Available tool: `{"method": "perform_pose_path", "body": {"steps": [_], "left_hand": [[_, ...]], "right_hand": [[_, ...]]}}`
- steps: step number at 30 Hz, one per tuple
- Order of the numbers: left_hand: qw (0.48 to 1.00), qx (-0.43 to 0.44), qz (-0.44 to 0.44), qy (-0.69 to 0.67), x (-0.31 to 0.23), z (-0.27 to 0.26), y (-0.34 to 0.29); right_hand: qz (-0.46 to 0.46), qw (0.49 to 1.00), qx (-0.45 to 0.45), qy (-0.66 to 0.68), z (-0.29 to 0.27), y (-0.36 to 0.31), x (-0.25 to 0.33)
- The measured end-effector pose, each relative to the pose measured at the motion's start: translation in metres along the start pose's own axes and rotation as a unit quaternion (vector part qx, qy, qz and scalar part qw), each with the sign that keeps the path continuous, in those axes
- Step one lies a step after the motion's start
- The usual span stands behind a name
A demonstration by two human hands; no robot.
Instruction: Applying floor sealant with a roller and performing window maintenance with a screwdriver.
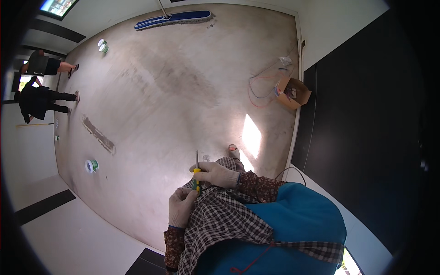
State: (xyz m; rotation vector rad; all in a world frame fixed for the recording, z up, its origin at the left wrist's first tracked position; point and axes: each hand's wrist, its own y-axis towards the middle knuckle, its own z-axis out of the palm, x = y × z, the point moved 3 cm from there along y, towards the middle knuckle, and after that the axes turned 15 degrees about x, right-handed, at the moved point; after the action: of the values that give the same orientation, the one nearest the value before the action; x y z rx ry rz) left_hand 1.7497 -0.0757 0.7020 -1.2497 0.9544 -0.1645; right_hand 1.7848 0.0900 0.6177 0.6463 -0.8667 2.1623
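A screwdriver (197, 171) with a yellow and green handle stands between my hands, its metal shaft pointing away from me. My right hand (219, 175), in a whitish knit glove, grips the handle close to the shaft. Lower on the handle, my gloved left hand (180, 208) has its thumb and fingers closed at the butt end. Both hands are just in front of the black-and-white checked apron (224, 206) I wear. Its folds and my gloves hide part of the handle.
A cardboard box (301, 93) stands by the right wall, with loose wires (250, 87) beside it. A wide blue dust mop (183, 18) lies far ahead. White-and-green buckets (95, 165) are at left, and two people (39, 98) stand far left.
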Motion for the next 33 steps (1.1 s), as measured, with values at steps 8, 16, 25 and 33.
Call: {"method": "perform_pose_path", "body": {"steps": [8, 16, 25, 33], "left_hand": [[0.998, -0.035, 0.02, -0.039, 0.006, 0.0, -0.001], [0.998, -0.062, 0.02, -0.013, 0.004, -0.012, -0.009], [0.991, -0.113, 0.065, 0.013, 0.009, 0.001, -0.019], [0.987, -0.109, 0.112, -0.031, 0.029, 0.008, -0.029]], "right_hand": [[0.008, 0.998, -0.023, 0.061, -0.006, -0.004, -0.001], [-0.023, 0.988, -0.059, 0.139, -0.017, -0.001, 0.007], [-0.028, 0.99, -0.069, 0.118, -0.015, -0.026, 0.004], [0.021, 0.991, -0.066, 0.119, 0.005, -0.029, 0.007]]}}
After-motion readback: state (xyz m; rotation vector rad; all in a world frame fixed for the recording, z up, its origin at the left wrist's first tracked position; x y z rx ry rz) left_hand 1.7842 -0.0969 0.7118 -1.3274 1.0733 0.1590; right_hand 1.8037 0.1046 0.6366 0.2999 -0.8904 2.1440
